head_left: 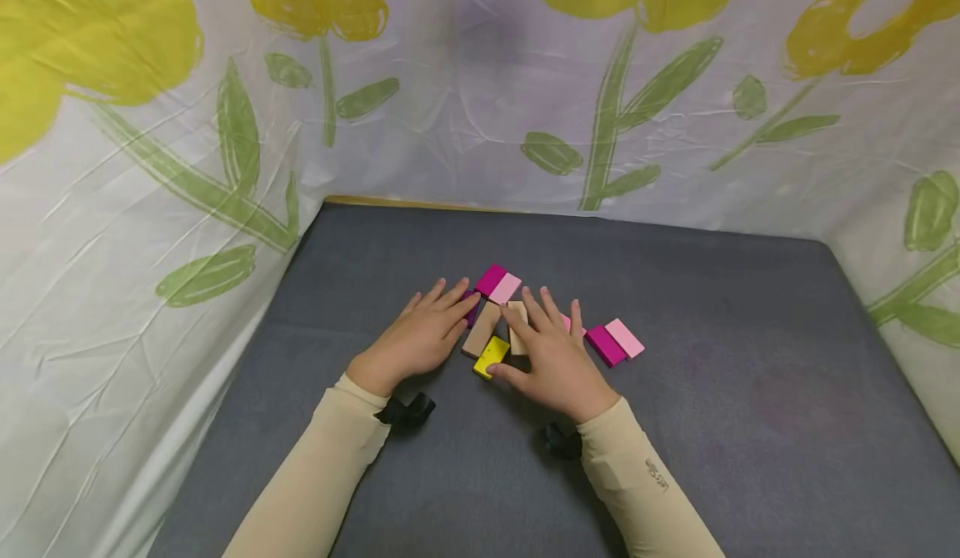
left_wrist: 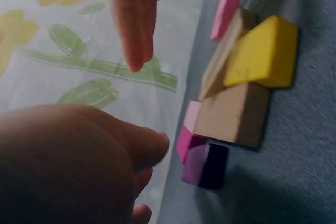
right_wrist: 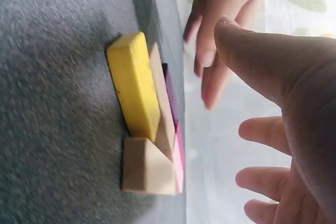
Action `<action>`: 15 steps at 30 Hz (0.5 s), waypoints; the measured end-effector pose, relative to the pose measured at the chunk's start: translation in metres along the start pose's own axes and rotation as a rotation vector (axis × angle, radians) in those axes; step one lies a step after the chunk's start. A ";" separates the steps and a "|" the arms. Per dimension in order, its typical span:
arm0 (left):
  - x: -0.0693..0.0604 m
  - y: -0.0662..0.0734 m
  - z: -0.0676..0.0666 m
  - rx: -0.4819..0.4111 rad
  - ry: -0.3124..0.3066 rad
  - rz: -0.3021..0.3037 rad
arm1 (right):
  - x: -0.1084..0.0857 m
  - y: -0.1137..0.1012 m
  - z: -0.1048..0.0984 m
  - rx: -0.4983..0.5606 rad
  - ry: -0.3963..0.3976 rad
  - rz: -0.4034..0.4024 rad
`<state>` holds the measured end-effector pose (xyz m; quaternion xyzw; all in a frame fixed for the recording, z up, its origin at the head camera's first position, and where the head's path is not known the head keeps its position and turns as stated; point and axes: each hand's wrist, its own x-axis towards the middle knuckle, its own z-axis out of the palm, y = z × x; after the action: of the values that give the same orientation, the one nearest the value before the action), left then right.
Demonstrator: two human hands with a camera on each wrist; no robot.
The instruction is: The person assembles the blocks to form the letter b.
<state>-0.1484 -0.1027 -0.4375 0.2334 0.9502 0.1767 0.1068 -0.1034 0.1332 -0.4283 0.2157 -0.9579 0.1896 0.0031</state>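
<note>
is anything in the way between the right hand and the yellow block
Nothing visible is. The right hand hovers above the blocks, and nothing lies on top of the yellow block. The tan block and the pale wooden block are close beside it, but not in between.

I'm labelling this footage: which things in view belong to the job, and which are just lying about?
Likely in the job:
yellow block
brown wooden block
pale wooden block
purple block
magenta blocks
pink blocks

Just there:
flowered sheet
dark tabletop
</note>
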 end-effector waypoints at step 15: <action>0.008 -0.012 0.013 -0.032 -0.042 -0.052 | 0.001 -0.013 0.021 -0.004 -0.072 -0.096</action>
<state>-0.1563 -0.1047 -0.4551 0.2108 0.9506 0.1840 0.1347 -0.0976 0.1138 -0.4429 0.2681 -0.9463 0.1793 -0.0216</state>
